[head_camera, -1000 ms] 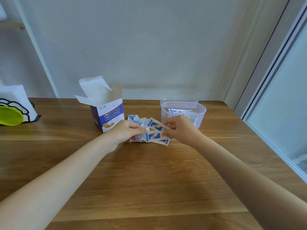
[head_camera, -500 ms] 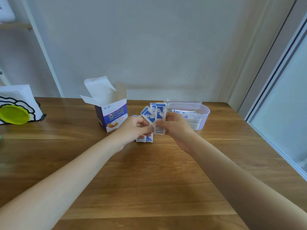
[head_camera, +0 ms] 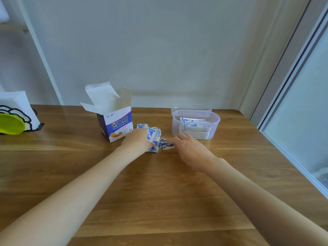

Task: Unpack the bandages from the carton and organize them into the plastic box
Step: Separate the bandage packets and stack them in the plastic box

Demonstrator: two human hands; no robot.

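Between the open bandage carton (head_camera: 117, 124) at ten o'clock and the clear plastic box (head_camera: 196, 124) at two o'clock, a loose heap of wrapped bandages (head_camera: 156, 137) lies on the wooden table (head_camera: 159, 192). The left hand (head_camera: 137, 141) rests curled on the heap's near-left side, gripping some of it, while the right hand (head_camera: 190, 148) lies flat with fingers straight, touching the strays at the heap's right edge. The box, already holding a stack with its long axis running left-right, sits just past the right hand toward one o'clock, so that hand is likely the nearer carrier.
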